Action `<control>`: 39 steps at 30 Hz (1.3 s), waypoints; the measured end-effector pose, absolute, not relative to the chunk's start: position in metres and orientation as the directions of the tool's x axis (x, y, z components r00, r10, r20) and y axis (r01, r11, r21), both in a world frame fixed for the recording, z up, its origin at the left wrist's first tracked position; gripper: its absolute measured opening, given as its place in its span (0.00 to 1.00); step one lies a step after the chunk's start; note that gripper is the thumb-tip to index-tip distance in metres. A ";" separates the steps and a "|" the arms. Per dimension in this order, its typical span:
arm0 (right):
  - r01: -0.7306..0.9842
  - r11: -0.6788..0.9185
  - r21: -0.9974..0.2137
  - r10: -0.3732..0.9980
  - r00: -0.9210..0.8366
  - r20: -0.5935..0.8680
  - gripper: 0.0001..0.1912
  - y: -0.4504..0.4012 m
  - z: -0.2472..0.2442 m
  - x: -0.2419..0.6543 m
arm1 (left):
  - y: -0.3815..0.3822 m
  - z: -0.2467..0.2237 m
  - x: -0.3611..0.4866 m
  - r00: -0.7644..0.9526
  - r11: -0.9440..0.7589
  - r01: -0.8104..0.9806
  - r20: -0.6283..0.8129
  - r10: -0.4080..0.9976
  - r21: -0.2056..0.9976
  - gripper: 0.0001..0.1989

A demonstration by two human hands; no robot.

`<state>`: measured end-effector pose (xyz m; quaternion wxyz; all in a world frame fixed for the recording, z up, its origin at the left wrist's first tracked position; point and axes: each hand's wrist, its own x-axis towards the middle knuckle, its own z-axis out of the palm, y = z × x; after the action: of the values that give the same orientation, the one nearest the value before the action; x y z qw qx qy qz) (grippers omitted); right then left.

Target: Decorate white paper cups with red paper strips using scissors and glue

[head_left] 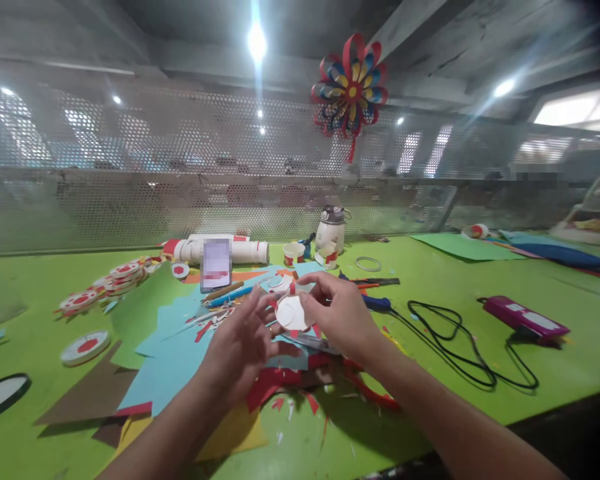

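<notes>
A small white paper disc [291, 313] with red tabs around its edge is held up between the two hands, above the scattered coloured paper. My right hand [337, 310] pinches its right side with thumb and fingers. At its left, my left hand [245, 333] has its fingers spread, palm turned toward the disc, with fingertips near or against its edge. Below the hands lie light blue sheets [173, 363] and red paper [275, 387]. Whether the left fingertips press on the disc is hard to tell.
A phone [216, 265] stands against white rolls [250, 252]. Paper cups [294, 254] and a bottle [331, 230] are behind. Red-and-white discs [125, 277] are stacked left. At right lie a black cable [455, 347] and a purple power strip [525, 319]. A paper flower [353, 92] hangs above.
</notes>
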<state>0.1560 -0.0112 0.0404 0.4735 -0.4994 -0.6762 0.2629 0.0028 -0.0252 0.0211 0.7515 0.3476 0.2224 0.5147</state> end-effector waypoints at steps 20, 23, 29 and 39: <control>0.293 0.249 -0.923 0.961 -0.193 0.198 0.13 -0.003 0.025 0.153 | -0.014 0.010 0.003 0.129 -0.072 -0.064 0.080 0.988 0.995 0.18; 0.290 0.249 -0.924 0.964 -0.162 0.209 0.11 0.001 0.023 0.155 | -0.013 0.009 0.004 0.110 -0.098 -0.020 0.100 0.989 0.995 0.19; 0.039 0.121 -0.992 0.977 -0.180 0.113 0.11 0.000 0.023 0.154 | -0.016 0.010 0.005 0.112 -0.132 -0.008 0.132 0.985 0.991 0.13; -0.234 -0.091 -0.968 0.983 -0.180 -0.049 0.09 0.005 0.012 0.147 | -0.015 0.007 0.005 0.085 -0.123 -0.061 0.128 0.988 0.991 0.11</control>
<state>0.1473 0.0050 0.0120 0.4940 -0.4076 -0.4588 0.6159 0.0051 -0.0147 0.0067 0.5028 0.5380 0.4310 0.5215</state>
